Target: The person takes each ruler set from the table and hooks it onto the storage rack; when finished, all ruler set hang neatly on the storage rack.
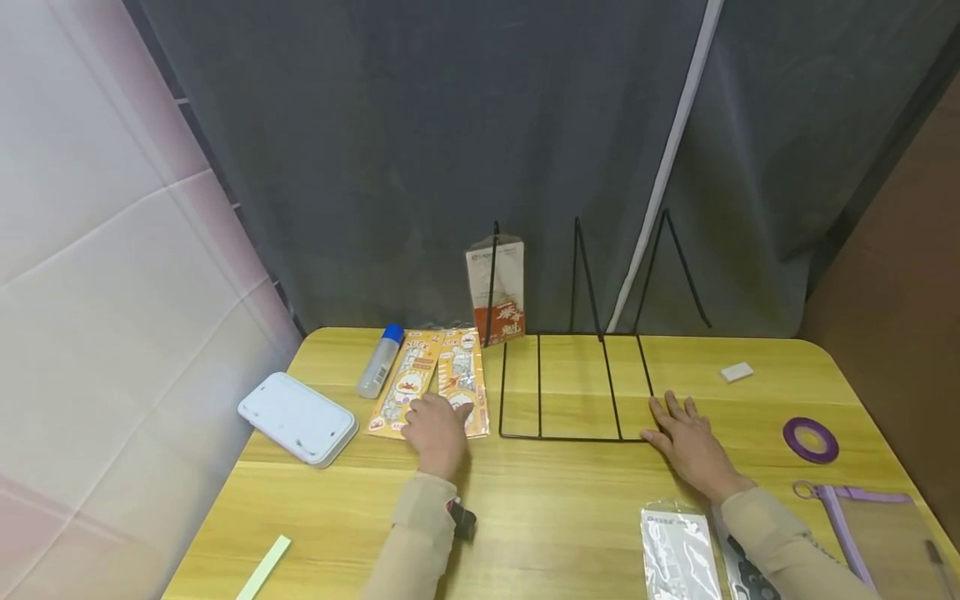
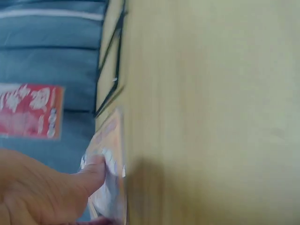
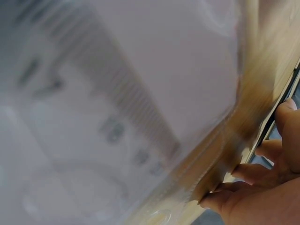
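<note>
My left hand (image 1: pixel 437 429) rests over two orange sticker packets (image 1: pixel 406 392) that lie side by side, its thumb on the face of the right packet (image 2: pixel 108 187). In the left wrist view the thumb lies along that packet. My right hand (image 1: pixel 692 448) spreads over the front right corner of a black wire rack (image 1: pixel 573 438), fingertips at its wire. Another clear packet with a red and white card (image 1: pixel 498 279) stands upright in the rack's left end. Close before the right wrist camera, a blurred clear packet (image 3: pixel 140 89) fills much of the view.
Left of the packets are a glue bottle (image 1: pixel 380 362) with a blue cap and a white case (image 1: pixel 300 419). A pale green strip (image 1: pixel 264 568) lies in front. To the right are an eraser (image 1: pixel 737 372), a purple tape roll (image 1: pixel 810 440), a purple-edged pouch (image 1: pixel 877 533) and clear packets (image 1: pixel 678 550).
</note>
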Motion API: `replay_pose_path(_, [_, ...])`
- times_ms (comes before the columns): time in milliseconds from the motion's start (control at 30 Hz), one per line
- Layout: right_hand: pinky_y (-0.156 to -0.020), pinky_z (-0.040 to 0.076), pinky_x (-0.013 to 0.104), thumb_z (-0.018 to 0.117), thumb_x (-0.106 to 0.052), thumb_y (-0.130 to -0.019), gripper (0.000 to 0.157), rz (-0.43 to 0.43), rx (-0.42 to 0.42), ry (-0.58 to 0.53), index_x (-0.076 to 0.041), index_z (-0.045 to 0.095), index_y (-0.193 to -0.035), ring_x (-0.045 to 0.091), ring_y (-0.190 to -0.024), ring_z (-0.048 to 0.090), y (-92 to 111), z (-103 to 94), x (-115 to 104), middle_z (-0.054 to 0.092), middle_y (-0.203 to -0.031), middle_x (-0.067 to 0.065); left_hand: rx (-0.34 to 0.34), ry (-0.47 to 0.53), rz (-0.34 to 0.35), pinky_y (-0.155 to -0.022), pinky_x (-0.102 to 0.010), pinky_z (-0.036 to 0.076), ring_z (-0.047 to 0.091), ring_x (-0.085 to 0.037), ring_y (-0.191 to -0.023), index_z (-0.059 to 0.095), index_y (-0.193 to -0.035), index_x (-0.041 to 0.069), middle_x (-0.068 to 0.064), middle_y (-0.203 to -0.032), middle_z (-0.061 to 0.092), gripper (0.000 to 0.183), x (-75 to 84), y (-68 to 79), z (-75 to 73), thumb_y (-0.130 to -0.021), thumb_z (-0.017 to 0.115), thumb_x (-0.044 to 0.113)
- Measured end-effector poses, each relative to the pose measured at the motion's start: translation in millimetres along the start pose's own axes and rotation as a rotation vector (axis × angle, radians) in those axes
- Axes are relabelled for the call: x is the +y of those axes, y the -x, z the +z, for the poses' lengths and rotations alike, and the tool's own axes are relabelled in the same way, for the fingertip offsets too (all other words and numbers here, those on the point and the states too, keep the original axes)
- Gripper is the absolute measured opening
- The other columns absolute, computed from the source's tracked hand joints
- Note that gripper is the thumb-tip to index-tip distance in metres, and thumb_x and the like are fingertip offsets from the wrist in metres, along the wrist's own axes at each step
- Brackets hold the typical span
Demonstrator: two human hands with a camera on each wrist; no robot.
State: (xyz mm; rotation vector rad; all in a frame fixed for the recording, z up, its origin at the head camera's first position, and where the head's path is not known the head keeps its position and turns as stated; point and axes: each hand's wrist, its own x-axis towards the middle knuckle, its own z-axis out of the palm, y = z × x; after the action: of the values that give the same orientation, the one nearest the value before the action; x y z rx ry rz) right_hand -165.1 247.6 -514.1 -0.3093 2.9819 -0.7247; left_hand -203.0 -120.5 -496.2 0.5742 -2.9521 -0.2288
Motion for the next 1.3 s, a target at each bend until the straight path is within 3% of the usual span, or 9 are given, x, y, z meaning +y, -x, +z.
replay_pose_path(133, [-0.098,0.011,0.071,0.049,-0.041,-0.095,0.065,-0.007,0.007,0.002,-0.002,0.029,-0.144,0.054,-0.132,0.007,-1,1.5,1,0.015,-0.148,0.030,-0.134,0.269,-0.015,-0.046,-0.038,0.045,0.058,-0.028,-0.060,0.058,-0.074,-0.001,-0.015,-0.068,0.060,0.050,-8.1,-6.5,-2.9,-0.085,0.063,0.048])
replay_pose_path(233, [-0.098,0.011,0.071,0.049,-0.042,-0.095,0.066,-0.011,0.011,0.013,-0.002,0.029,-0.144,0.054,-0.132,0.008,-1,2.3,1,0.016,-0.147,0.030,-0.232,0.528,-0.026,-0.036,-0.028,0.034,0.045,-0.016,-0.041,0.059,-0.058,0.005,-0.007,-0.051,0.055,0.045,-17.4,-10.9,-3.1,-0.088,0.063,0.038])
replay_pose_path(333, [-0.098,0.012,0.071,0.049,-0.042,-0.095,0.066,-0.016,0.013,0.013,-0.001,0.029,-0.143,0.054,-0.132,0.008,-1,1.4,1,0.016,-0.147,0.031,-0.285,0.721,-0.039,-0.037,-0.023,0.030,0.037,-0.010,-0.038,0.067,-0.062,0.004,-0.007,-0.056,0.062,0.040,-24.1,-12.8,-4.2,-0.089,0.062,0.033])
replay_pose_path(433, [-0.098,0.011,0.071,0.049,-0.041,-0.095,0.066,-0.017,0.011,0.014,-0.001,0.029,-0.144,0.054,-0.132,0.007,-1,0.3,1,0.016,-0.147,0.031,-0.310,0.822,-0.059,-0.052,-0.029,0.046,0.056,-0.016,-0.057,0.073,-0.083,0.003,-0.012,-0.082,0.070,0.031,-27.2,-12.3,-9.6,-0.089,0.062,0.031])
replay_pose_path(533, [-0.098,0.011,0.071,0.050,-0.040,-0.095,0.065,-0.017,0.013,0.015,-0.001,0.029,-0.143,0.055,-0.132,0.008,-1,0.5,1,0.016,-0.147,0.031,-0.326,0.831,-0.077,-0.079,-0.042,0.050,0.062,-0.028,-0.091,0.072,-0.094,0.003,-0.013,-0.099,0.069,0.030,-28.8,-12.0,-15.1,-0.089,0.063,0.031])
replay_pose_path(633, [-0.098,0.011,0.071,0.050,-0.040,-0.095,0.065,-0.011,0.015,0.016,-0.001,0.030,-0.143,0.055,-0.132,0.008,-1,1.6,1,0.016,-0.147,0.031,-0.306,0.820,-0.061,-0.084,-0.045,0.049,0.062,-0.030,-0.098,0.072,-0.095,0.004,-0.012,-0.100,0.069,0.028,-29.7,-11.3,-20.6,-0.089,0.063,0.030])
replay_pose_path(733, [-0.098,0.012,0.071,0.050,-0.040,-0.095,0.065,-0.009,0.021,0.016,-0.001,0.031,-0.143,0.055,-0.132,0.009,-1,2.9,1,0.017,-0.147,0.031,-0.227,0.770,-0.044,-0.071,-0.038,0.051,0.064,-0.024,-0.080,0.073,-0.093,0.007,-0.010,-0.089,0.070,0.026,-30.4,-10.8,-26.5,-0.087,0.065,0.031])
replay_pose_path(933, [-0.098,0.013,0.071,0.050,-0.039,-0.095,0.064,-0.010,0.024,0.019,-0.001,0.031,-0.143,0.055,-0.131,0.009,-1,3.9,1,0.017,-0.147,0.031,-0.105,0.637,-0.010,-0.048,-0.026,0.041,0.055,-0.013,-0.052,0.074,-0.085,0.008,-0.002,-0.071,0.068,0.021,-40.5,-3.6,-44.6,-0.085,0.066,0.028])
replay_pose_path(1300, [-0.098,0.013,0.071,0.050,-0.039,-0.095,0.064,-0.018,0.023,0.024,0.000,0.031,-0.142,0.055,-0.131,0.010,-1,-1.5,1,0.018,-0.147,0.031,-0.101,0.626,0.126,-0.041,-0.024,0.040,0.050,-0.008,-0.048,0.073,-0.082,0.010,-0.003,-0.074,0.069,0.012,-77.7,51.5,-76.7,-0.084,0.071,0.022])
